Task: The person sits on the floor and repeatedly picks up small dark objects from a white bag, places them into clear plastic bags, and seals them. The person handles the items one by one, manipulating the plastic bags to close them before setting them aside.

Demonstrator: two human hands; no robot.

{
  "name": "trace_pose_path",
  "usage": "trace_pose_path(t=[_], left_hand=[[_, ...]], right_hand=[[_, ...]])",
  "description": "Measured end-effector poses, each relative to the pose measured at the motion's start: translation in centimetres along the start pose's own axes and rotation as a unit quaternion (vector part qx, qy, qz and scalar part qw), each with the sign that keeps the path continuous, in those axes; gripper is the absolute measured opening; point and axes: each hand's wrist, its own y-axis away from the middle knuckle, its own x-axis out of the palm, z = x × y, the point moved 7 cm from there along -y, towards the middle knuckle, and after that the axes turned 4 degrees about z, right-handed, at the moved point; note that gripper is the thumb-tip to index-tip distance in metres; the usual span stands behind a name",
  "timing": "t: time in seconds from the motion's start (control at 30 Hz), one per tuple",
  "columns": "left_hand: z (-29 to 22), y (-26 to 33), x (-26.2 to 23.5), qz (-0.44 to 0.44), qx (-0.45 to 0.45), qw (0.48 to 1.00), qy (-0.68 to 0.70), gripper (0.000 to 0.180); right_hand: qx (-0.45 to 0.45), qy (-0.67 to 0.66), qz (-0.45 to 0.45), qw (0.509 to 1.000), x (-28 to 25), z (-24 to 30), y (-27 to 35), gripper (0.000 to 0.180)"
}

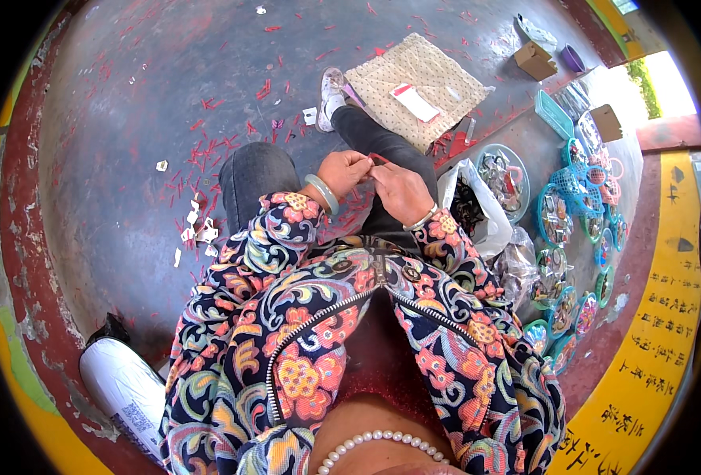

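A small red piece [379, 159] is pinched between left hand [344, 172] and right hand [400, 191], above the lap for close fingertip work.

We are looking at an informal outdoor work spot, a piecework corner on the ground and not a fitted workshop. The floor [129, 119] is bare grey concrete with worn red paint at its edges, and daylight and greenery show at the upper right. Small red scraps [208, 150] and white paper bits [196, 226] lie scattered across it. A dotted cloth [422, 83] is spread flat on the ground as a work mat. To the right we see a row of round plastic baskets [560, 214] filled with small shiny items, an open white plastic bag [477, 210] of dark pieces, and a cardboard box [534, 59]. A yellow painted strip [667, 332] borders the area.
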Motion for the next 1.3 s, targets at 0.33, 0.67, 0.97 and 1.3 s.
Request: trace_pose_path(t=[0.33, 0.67, 0.97, 1.3], left_hand=[[-1.0, 0.4, 0.3, 0.041, 0.003, 0.999, -0.018, 0.026], [-2.0, 1.3, 0.8, 0.015, -0.003, 0.998, 0.063, 0.022], [-1.8, 0.9, 0.4, 0.031, 0.043, 0.998, 0.036, 0.023], [-0.7, 0.6, -0.5, -0.018, 0.01, 0.999, -0.037, 0.019]], right_hand=[[0.061, -0.004, -0.049, 0.997, -1.0, 0.4, -0.1, 0.01], [0.022, -0.008, -0.051, 0.998, -1.0, 1.8, -0.5, 0.01], [-0.039, -0.025, -0.052, 0.998, -1.3, 2.1, 0.2, 0.008], [-0.078, 0.091, -0.177, 0.977, -5.7, 0.5, 2.4, 0.021]])
